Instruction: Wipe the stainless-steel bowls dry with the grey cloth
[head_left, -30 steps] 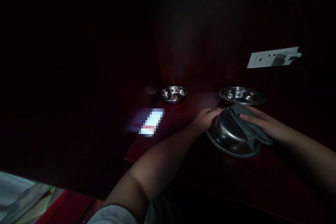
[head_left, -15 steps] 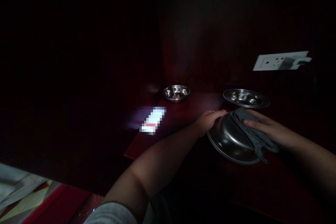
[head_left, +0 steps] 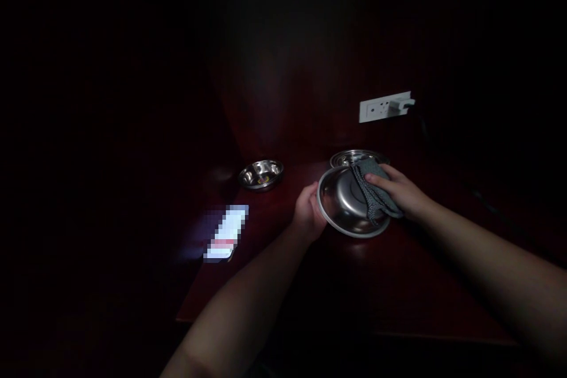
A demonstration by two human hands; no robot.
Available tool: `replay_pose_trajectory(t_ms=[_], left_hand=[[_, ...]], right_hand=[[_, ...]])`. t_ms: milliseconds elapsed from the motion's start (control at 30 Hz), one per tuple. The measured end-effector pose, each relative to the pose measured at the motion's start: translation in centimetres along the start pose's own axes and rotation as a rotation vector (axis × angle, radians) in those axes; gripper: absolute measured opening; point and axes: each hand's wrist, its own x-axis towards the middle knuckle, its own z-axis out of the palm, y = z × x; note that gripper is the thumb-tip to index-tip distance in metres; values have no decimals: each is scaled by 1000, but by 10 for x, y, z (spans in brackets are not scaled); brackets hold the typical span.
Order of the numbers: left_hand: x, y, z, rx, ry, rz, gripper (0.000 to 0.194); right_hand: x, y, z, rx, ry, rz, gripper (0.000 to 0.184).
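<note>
A shiny steel bowl (head_left: 343, 204) is held up in front of me, tilted so its rounded underside faces me. My left hand (head_left: 309, 212) grips its rim at the left, the fingers partly hidden behind the metal. On the bowl's right side, my right hand (head_left: 401, 189) presses a folded grey cloth (head_left: 374, 186) against the outside, thumb on top of the cloth. Just behind the bowl, another steel dish (head_left: 339, 159) lies on the dark red table (head_left: 283, 283), partly covered from view.
A small steel bowl (head_left: 261, 176) with a coloured sticker inside stands at the back left. A bright, pixelated phone-like screen (head_left: 227, 233) lies near the table's left edge. On the wall is a white socket (head_left: 383, 107) with a plug in it. The surroundings are very dark.
The view has shifted, so the table things appear farther left. The held bowl now overlaps the dish behind it and is tilted more toward me, with the cloth still against it.
</note>
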Motion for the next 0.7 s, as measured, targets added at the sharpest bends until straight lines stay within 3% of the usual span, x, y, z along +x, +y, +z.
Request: replay_pose_trajectory(t_ms=[133, 267, 467, 700], left_hand=[[-9, -6, 0, 249, -39, -58, 58], [-10, -8, 0, 294, -34, -4, 57], [-3, -9, 3, 207, 75, 154, 44], [4, -5, 3, 213, 364, 296, 28]], right_hand=[[2, -2, -2, 11, 89, -58, 38], [2, -1, -2, -15, 66, -45, 40], [0, 7, 4, -55, 67, 8, 44], [0, 15, 6, -42, -157, -63, 40]])
